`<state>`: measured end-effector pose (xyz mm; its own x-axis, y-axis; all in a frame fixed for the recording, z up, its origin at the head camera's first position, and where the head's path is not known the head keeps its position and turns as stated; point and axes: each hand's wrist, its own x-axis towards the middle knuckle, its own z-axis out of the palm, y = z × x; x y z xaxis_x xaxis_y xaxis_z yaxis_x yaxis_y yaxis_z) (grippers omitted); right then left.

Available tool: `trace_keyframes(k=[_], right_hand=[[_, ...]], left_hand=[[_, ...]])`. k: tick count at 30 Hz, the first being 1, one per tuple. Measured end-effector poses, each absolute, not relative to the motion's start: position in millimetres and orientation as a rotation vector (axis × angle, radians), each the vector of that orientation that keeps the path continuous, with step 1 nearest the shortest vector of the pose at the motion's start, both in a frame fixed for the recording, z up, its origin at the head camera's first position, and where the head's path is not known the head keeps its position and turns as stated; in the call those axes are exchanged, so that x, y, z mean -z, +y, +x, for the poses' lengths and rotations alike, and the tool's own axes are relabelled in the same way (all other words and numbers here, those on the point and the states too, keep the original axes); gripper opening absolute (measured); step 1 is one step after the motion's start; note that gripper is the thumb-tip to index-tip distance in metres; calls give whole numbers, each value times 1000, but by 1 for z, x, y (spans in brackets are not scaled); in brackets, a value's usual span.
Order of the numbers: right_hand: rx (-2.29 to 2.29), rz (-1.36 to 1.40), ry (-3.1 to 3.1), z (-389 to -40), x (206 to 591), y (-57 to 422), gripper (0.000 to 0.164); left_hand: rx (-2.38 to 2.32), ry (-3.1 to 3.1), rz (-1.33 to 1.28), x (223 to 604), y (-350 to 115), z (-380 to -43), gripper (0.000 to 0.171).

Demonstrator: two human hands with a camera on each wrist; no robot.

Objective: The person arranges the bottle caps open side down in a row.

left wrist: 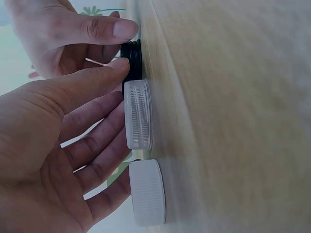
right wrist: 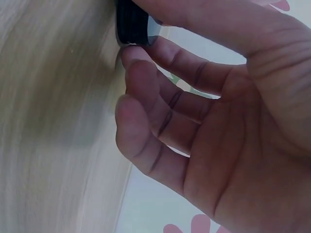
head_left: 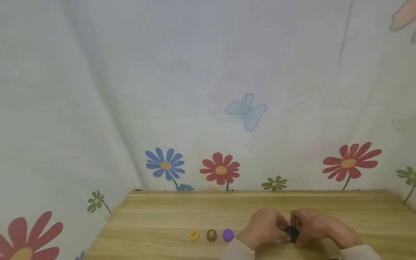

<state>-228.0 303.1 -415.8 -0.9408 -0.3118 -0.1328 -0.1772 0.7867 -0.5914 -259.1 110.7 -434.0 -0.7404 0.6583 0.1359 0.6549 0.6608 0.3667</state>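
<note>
A black bottle cap (head_left: 292, 234) rests on the wooden table between both hands. My left hand (head_left: 264, 227) pinches its left side with thumb and fingertips, and my right hand (head_left: 316, 226) holds it from the right. The left wrist view shows the ribbed rim of the black cap (left wrist: 132, 60) right beside a clear ribbed cap (left wrist: 138, 115). A white ribbed cap (left wrist: 147, 192) stands nearer the left palm. In the right wrist view the black cap (right wrist: 132, 23) is partly cut off by the frame's top edge, and the other right fingers curl loosely below it.
Left of the hands, a yellow cap (head_left: 194, 236), a reddish-brown cap (head_left: 212, 235) and a purple cap (head_left: 228, 235) lie in a row on the table (head_left: 162, 213). A yellow piece (head_left: 294, 209) peeks out behind the right hand. A flower-printed cloth (head_left: 195, 90) hangs behind.
</note>
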Motion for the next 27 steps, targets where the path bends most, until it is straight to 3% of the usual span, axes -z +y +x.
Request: trace_keyframes(k=[12, 18, 27], right_hand=[[1013, -531, 2655, -248, 430, 328, 37], [1126, -636, 2704, -253, 432, 345, 23], [923, -482, 3100, -239, 410, 335, 26]], left_hand=[[-813, 2774, 1054, 432, 103, -269, 24], [-915, 2779, 1000, 434, 111, -272, 26], [-926, 2838, 918, 434, 138, -274, 37]])
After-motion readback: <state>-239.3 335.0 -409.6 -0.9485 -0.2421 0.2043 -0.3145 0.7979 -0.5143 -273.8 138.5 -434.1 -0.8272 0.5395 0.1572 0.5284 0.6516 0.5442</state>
